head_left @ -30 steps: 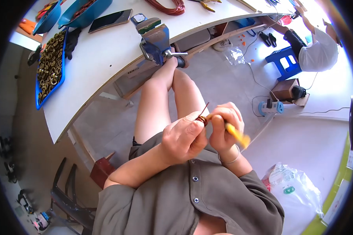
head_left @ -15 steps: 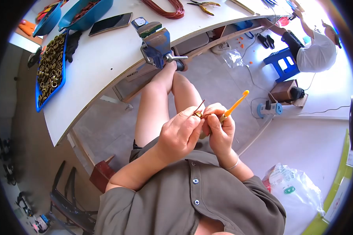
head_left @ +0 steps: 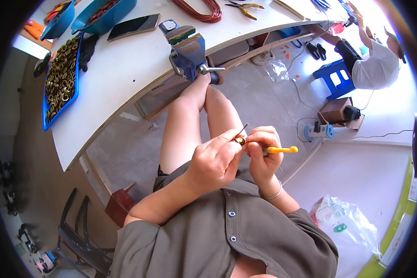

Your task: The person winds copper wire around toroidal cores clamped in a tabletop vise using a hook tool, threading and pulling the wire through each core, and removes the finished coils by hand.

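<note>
Between thumb and fingers, my left hand (head_left: 216, 157) pinches a small brass-coloured ring (head_left: 239, 140) with dark wire around it; one wire end sticks up past the fingertips. My right hand (head_left: 264, 155) is closed around a yellow-tipped tool (head_left: 282, 149), which points to the right. Its fingertips are close beside the ring, at the wire. Both hands are above my lap, almost touching. How the wire passes between the fingers is too small to make out.
The white table (head_left: 109, 74) carries a blue tray (head_left: 75, 92) of rings, a vise (head_left: 189, 53), a phone (head_left: 133, 27), coiled wire (head_left: 204, 11) and pliers (head_left: 246, 8). Another person (head_left: 375, 67) sits at the upper right. A plastic bag (head_left: 345, 222) lies at lower right.
The yellow tool has swung from down-right to up-right, and now lies nearly level. My hands stay close together around the ring, with the right hand slightly turned.
</note>
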`<act>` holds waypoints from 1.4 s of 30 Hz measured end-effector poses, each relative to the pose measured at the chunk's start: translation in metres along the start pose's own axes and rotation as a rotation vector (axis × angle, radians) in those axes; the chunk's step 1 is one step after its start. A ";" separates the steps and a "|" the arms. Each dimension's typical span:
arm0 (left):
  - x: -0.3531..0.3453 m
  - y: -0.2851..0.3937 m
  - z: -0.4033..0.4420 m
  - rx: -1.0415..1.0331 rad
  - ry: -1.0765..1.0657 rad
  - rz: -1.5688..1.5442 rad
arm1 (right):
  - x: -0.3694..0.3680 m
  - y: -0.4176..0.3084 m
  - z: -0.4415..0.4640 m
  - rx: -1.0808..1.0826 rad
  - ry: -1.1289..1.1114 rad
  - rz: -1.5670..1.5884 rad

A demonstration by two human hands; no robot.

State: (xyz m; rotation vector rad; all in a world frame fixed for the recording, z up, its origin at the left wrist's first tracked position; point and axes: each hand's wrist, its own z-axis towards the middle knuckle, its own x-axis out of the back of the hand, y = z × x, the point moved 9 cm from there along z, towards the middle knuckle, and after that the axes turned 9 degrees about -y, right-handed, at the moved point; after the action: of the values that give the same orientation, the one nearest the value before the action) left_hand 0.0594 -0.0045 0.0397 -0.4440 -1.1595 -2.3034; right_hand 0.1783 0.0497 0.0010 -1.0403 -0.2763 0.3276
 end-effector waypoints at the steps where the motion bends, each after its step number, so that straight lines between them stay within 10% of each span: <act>1: 0.000 0.001 0.000 0.002 0.000 0.000 | 0.000 -0.001 0.000 -0.002 -0.001 0.001; 25: -0.013 0.012 -0.001 -0.036 0.003 0.071 | -0.005 0.013 -0.012 -0.104 0.079 0.340; 34: -0.028 0.013 -0.006 -0.148 -0.069 0.276 | -0.019 0.042 -0.023 -0.662 0.133 0.908; 42: -0.020 -0.010 -0.004 -0.032 -0.005 0.073 | -0.021 0.054 -0.023 -0.692 0.100 0.843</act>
State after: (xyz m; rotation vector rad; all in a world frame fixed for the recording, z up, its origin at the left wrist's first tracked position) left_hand 0.0694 0.0035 0.0206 -0.4963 -1.0919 -2.2616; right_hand 0.1607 0.0485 -0.0583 -1.8325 0.1808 0.9776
